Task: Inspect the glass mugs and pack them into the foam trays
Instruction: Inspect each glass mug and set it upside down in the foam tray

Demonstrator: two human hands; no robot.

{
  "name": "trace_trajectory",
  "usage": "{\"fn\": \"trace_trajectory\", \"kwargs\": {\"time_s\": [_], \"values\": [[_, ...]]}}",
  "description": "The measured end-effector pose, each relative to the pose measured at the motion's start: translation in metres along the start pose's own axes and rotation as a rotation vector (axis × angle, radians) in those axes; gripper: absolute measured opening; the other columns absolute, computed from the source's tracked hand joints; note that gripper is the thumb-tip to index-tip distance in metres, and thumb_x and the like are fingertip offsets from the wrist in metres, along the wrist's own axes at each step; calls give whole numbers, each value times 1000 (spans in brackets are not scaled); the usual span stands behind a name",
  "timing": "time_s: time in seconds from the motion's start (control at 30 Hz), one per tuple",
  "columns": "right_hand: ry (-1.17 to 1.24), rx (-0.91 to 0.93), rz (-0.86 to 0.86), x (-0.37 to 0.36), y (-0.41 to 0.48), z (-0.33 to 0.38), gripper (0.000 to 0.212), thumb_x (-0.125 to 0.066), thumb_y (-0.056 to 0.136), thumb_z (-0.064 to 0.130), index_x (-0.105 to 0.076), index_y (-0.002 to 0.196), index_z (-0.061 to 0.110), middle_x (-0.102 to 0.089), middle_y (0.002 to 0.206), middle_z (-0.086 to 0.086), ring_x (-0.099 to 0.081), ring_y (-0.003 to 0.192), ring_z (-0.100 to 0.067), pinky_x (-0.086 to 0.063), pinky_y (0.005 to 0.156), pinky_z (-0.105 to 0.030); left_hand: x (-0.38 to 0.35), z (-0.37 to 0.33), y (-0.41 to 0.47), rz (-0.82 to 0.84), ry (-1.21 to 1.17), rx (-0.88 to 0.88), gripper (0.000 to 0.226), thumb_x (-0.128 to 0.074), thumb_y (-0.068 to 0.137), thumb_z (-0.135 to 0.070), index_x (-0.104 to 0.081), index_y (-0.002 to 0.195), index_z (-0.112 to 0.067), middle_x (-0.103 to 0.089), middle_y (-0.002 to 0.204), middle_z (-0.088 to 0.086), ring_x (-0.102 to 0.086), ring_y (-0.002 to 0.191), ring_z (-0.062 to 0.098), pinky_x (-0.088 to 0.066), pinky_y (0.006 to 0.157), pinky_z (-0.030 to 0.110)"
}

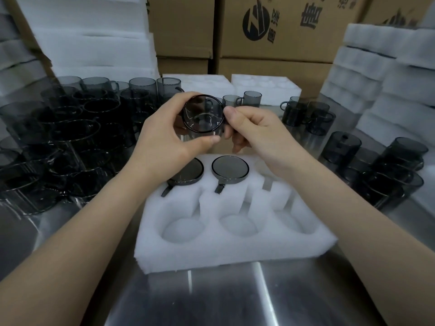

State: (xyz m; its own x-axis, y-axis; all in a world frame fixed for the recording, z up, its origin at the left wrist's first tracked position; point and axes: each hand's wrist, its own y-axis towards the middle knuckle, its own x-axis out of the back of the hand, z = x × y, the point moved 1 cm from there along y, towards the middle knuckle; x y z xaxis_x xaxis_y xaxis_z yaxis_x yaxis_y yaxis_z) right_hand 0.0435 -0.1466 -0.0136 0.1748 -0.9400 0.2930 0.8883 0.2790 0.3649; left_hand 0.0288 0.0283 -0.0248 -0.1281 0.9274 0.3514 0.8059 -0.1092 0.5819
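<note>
Glass mug (203, 116), smoked grey, one piece: held in the air over the far edge of the foam tray (235, 252), turned on its side so that one round end faces the camera.

Left hand (164, 135): fingers curled over the mug's upper left, thumb under its lower edge, gripping the body.

Right hand (249, 130): thumb and forefinger pinched at the mug's right edge, other fingers curled beneath. The exact part pinched is hidden by the fingers.

Foam tray, white, six round cavities in two rows, lying on the steel table (211, 300) directly under the hands. Far row: two packed mugs (230, 170) in the left and middle cavities, flat round faces up, handles in slots pointing toward the person. The left one is partly covered by the left wrist. Near row: three cavities showing bare foam.

Loose mugs (70, 137), many, crowded and stacked on the table to the left.

Further mugs (376, 165), a smaller group, on the table to the right.

Spare trays (266, 88), two, side by side at the back of the table, with a few mugs standing in front of them.

Foam stacks (376, 78), tall, at both sides.

Cardboard boxes (282, 27), printed, behind.
</note>
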Motion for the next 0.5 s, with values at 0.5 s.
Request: {"fn": "trace_trajectory", "kwargs": {"time_s": [0.5], "values": [[388,0,254,9,-1,-4,20,-47,93,16,-67,93,12,-56,63,3,-57,58,-15,-45,58,-23,8,5,1,38,-342,47,38,-70,74,-15,-60,111,-21,-70,96,-14,-65,94,-2,-48,82,14]]}}
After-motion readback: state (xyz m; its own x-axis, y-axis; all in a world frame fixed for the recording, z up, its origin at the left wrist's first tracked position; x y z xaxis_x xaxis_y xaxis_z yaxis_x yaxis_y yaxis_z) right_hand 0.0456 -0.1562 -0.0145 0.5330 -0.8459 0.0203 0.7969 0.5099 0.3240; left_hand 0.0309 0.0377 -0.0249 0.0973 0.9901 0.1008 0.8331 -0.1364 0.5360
